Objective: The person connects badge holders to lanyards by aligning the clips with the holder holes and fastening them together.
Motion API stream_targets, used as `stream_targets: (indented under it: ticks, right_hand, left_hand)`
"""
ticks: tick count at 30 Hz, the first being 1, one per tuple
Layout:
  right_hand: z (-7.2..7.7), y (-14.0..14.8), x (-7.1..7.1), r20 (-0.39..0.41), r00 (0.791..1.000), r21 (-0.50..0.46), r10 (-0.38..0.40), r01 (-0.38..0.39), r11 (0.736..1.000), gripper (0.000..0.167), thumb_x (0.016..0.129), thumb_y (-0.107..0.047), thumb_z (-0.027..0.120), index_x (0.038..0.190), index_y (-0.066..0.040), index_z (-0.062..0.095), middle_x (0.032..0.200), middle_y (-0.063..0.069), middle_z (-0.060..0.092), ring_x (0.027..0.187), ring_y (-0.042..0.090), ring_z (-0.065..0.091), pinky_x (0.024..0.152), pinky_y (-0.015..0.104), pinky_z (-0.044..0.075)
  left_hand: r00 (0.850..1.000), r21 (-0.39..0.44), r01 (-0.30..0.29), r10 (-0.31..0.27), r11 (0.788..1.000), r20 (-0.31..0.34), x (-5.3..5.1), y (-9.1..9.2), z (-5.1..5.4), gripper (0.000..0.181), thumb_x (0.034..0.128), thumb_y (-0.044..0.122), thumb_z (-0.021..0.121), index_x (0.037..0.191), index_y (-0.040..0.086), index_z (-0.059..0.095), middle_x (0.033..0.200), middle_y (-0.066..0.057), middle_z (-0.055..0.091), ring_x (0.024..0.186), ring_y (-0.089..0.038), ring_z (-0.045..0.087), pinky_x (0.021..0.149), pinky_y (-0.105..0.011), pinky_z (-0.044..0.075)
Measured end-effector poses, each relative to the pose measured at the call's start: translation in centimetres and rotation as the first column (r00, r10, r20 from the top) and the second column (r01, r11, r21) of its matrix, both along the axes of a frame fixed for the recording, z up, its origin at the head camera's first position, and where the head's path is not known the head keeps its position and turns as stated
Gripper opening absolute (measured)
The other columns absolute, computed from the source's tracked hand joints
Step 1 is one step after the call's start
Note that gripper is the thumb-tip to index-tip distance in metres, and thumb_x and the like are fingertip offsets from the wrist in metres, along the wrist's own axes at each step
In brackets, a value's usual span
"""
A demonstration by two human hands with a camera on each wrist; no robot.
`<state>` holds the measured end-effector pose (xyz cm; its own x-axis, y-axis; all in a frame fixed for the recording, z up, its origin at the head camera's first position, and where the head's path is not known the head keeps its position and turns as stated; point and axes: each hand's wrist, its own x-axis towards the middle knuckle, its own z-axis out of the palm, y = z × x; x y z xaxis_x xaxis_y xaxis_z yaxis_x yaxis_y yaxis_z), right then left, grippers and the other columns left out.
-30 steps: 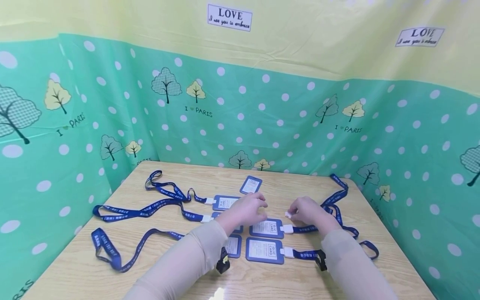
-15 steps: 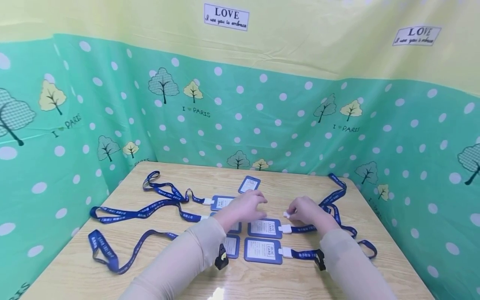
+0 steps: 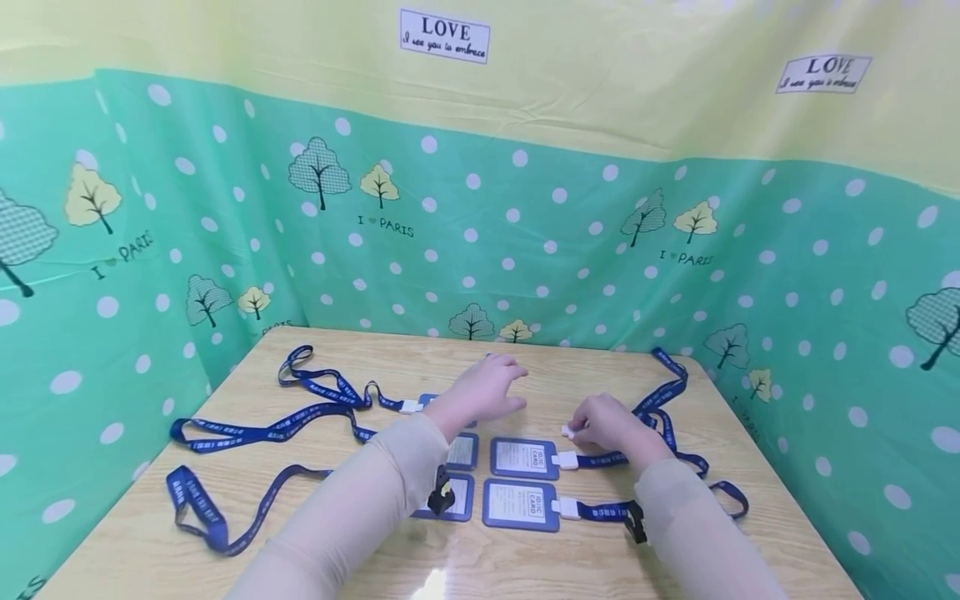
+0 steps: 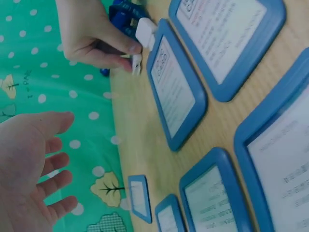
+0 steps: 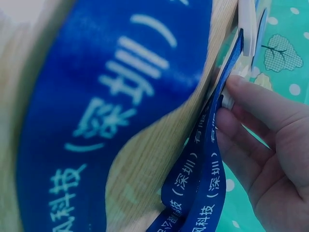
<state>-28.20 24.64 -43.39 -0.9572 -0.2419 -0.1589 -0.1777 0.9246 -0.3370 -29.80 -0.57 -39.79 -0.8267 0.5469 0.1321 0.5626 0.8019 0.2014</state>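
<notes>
My left hand (image 3: 486, 392) hovers over the back middle of the table, its fingers relaxed and holding nothing. In the head view it hides nearly all of a loose blue-framed ID card holder; the left wrist view shows that card holder (image 4: 140, 198) flat and apart from the hand. My right hand (image 3: 609, 425) pinches the white plastic clip (image 3: 567, 432) of a blue printed lanyard (image 3: 660, 396), close above the table. Just in front of it lie two card holders (image 3: 524, 458) with white clips and lanyards attached. The lanyard's white lettering shows close up on the strap (image 5: 120, 96).
On the left, several lanyards (image 3: 270, 429) run in loops towards a column of card holders (image 3: 462, 451), partly hidden by the left arm. The wooden table (image 3: 510, 558) ends at a green dotted curtain (image 3: 540, 250) behind and at both sides.
My left hand has moved away towards the back of the table, now covering the loose card holder. The right hand keeps its pinch on the clip. The head view has shifted slightly.
</notes>
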Motion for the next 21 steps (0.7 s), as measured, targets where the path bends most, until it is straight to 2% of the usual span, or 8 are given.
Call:
stream_targets:
  ticks: [6, 9, 14, 21]
  right_hand:
    - [0.1, -0.1, 0.0, 0.013, 1.000, -0.005, -0.017, 0.017, 1.000, 0.013, 0.087, -0.013, 0.081, 0.099, -0.019, 0.081, 0.097, -0.004, 0.072, 0.088, 0.014, 0.063, 0.089, 0.043, 0.056]
    - [0.1, -0.2, 0.0, 0.015, 1.000, -0.003, -0.016, 0.016, 1.000, 0.013, 0.087, -0.013, 0.081, 0.099, -0.019, 0.081, 0.097, -0.003, 0.071, 0.086, 0.014, 0.062, 0.087, 0.041, 0.056]
    - [0.0, -0.1, -0.1, 0.018, 1.000, -0.008, -0.010, 0.010, 1.000, 0.013, 0.087, -0.012, 0.082, 0.098, -0.018, 0.081, 0.096, -0.004, 0.072, 0.085, 0.014, 0.062, 0.087, 0.041, 0.057]
    - [0.2, 0.0, 0.2, 0.019, 1.000, -0.009, -0.017, 0.017, 1.000, 0.013, 0.087, -0.013, 0.081, 0.099, -0.018, 0.081, 0.097, -0.003, 0.072, 0.086, 0.014, 0.062, 0.088, 0.042, 0.056]
  left_hand:
    - [0.999, 0.006, -0.029, 0.029, 1.000, -0.016, -0.5, 0.0, 0.6, 0.069, 0.0942, 0.044, 0.070, 0.151, 0.012, 0.049, 0.156, -0.009, 0.044, 0.144, -0.028, 0.037, 0.119, -0.044, 0.031]
    - [0.998, 0.019, -0.059, 0.059, 0.998, -0.017, -0.9, 0.0, 0.4, 0.074, 0.0936, 0.044, 0.071, 0.154, 0.012, 0.044, 0.158, -0.009, 0.040, 0.148, -0.028, 0.031, 0.120, -0.044, 0.028]
    - [0.993, 0.047, -0.115, 0.114, 0.992, 0.020, -1.4, -0.1, -0.2, 0.082, 0.0935, 0.043, 0.072, 0.159, 0.012, 0.033, 0.165, -0.011, 0.027, 0.152, -0.030, 0.022, 0.122, -0.047, 0.024]
    - [0.988, 0.063, -0.150, 0.148, 0.987, 0.037, -1.7, 0.0, -1.1, 0.087, 0.0928, 0.040, 0.074, 0.160, 0.008, 0.028, 0.167, -0.012, 0.021, 0.152, -0.032, 0.021, 0.122, -0.047, 0.023]
